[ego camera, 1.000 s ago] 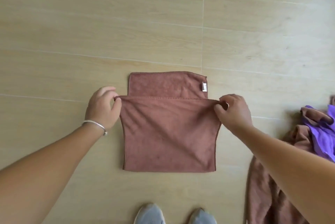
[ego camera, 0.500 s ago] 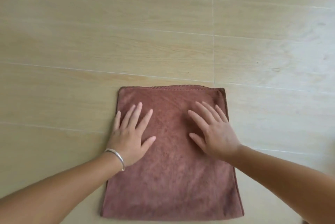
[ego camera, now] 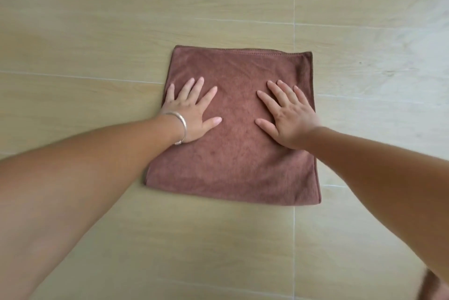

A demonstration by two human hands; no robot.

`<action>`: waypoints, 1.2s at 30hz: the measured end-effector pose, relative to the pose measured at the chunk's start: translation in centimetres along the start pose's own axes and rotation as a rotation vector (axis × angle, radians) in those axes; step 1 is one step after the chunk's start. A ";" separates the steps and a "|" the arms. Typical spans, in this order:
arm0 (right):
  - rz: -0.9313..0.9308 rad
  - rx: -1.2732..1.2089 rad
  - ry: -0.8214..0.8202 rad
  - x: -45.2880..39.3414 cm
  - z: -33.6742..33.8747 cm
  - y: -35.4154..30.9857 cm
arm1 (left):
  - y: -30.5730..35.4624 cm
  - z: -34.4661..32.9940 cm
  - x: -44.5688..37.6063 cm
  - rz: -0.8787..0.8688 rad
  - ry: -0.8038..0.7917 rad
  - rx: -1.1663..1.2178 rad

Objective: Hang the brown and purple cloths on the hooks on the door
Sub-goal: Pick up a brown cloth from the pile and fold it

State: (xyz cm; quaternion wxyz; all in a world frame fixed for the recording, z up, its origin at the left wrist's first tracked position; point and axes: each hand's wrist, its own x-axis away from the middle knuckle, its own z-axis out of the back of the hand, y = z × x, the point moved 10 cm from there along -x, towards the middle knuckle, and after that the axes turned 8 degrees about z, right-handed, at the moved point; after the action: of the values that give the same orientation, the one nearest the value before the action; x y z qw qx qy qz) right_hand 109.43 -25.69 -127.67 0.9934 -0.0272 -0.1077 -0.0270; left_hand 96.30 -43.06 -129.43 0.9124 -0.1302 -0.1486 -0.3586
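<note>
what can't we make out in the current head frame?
- Head view: the door, hooks and purple cloth are out of frame.
- Cloth under the left hand and right hand, both flat on the brown cloth, is covered.
- Brown shape at the bottom right corner: cut by the edge, blurred.
- The brown cloth's inner layers: hidden by its top layer.

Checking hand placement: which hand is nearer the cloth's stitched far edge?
Right, slightly. The right hand and left hand both press flat on the brown cloth, fingertips short of the edge.
</note>
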 end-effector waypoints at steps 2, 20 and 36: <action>0.010 0.016 -0.019 -0.1 0.0 0.1 | 0.2 0.2 0.6 0.039 -0.005 0.024; 0.465 -0.040 0.042 16.0 -3.6 -10.2 | 2.4 -5.3 20.1 -0.480 0.235 -0.012; 0.130 -0.095 -0.306 18.6 3.6 -8.8 | -1.8 1.4 22.3 -0.281 -0.023 0.086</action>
State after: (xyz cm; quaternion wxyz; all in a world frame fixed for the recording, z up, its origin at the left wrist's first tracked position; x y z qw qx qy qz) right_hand 126.30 -35.19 -119.73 0.9627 -0.0846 -0.2544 0.0365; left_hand 110.38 -57.57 -119.79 0.8561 -0.0729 -0.1911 -0.4746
